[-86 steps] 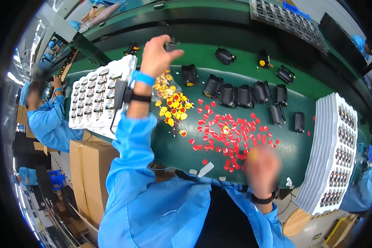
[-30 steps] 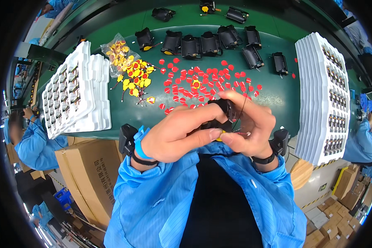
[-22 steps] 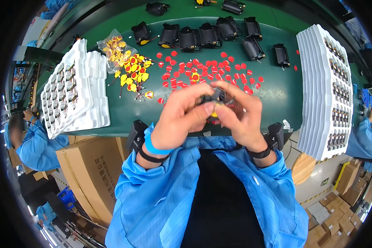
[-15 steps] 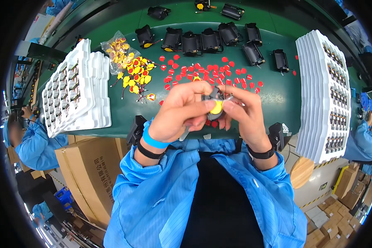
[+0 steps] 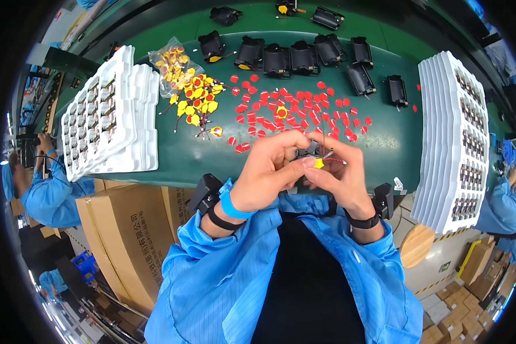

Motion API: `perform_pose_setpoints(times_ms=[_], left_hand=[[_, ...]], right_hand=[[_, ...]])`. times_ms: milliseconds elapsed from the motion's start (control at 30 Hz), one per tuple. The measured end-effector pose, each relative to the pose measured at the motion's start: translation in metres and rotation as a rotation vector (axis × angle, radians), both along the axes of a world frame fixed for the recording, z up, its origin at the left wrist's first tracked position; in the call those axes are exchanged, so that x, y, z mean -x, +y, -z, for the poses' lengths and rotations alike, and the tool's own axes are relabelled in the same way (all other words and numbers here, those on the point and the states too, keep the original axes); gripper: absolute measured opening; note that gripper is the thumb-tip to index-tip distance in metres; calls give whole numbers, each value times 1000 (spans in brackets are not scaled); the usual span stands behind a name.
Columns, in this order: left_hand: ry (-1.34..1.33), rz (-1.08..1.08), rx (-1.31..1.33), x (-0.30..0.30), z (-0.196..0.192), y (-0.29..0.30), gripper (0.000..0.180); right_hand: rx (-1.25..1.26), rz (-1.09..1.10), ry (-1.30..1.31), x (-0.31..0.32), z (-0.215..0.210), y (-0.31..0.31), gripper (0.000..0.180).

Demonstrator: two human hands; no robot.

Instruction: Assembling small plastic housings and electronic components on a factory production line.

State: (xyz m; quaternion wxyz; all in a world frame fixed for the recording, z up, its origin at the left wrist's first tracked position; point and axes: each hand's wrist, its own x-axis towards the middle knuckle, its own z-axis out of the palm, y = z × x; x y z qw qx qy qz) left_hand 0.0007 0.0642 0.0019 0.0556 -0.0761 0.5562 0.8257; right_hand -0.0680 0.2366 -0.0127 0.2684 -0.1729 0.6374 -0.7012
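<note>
My left hand (image 5: 269, 169) and my right hand (image 5: 345, 172) meet just over the near edge of the green table. Between them is a small black plastic part (image 5: 311, 150), mostly hidden by my fingers. A yellow wrapped disc (image 5: 319, 163) with a thin red wire lies against it, pressed by both thumbs. My left fingers wrap the part from the left and my right fingers from the right. Beyond them many red round stickers (image 5: 262, 121) lie scattered. Farther left is a heap of yellow discs with wires (image 5: 196, 108), some bearing red circles.
Black plastic housings (image 5: 276, 60) stand in a row at the back. A clear bag of yellow discs (image 5: 175, 66) lies beside the heap. Stacked white trays (image 5: 126, 123) flank the left, and more white trays (image 5: 441, 143) the right. A large carton (image 5: 126, 229) stands below left.
Both hands sit slightly lower and more to the right, still together. The yellow disc is more covered by my thumbs, and its red wire now sticks out to the right. The whole view has shifted slightly.
</note>
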Motion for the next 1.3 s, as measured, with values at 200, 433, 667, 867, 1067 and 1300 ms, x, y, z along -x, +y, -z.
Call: perform_pose_setpoints(times_ms=[200,433,667,867,1067,1300], left_hand=[[-33,104,-252,-9,-7,-1,17],[233,-173,299,-32,-39,-6,25],[94,-794,2024,-56,-50,-205,47],[23,-677,2076,-96,-4,-238,34],[-52,-622,1887,-71,-54,-301,24],[204,-127,2253,-38,-38,-362,24]], right_hand=[[50,26,195,-10,4,4,63],[26,318,266,-18,20,20,70],[-149,226,459,20,27,56,60],[-551,104,800,29,26,75,71],[-436,99,788,30,6,81,78],[-339,200,810,28,-2,99,64]])
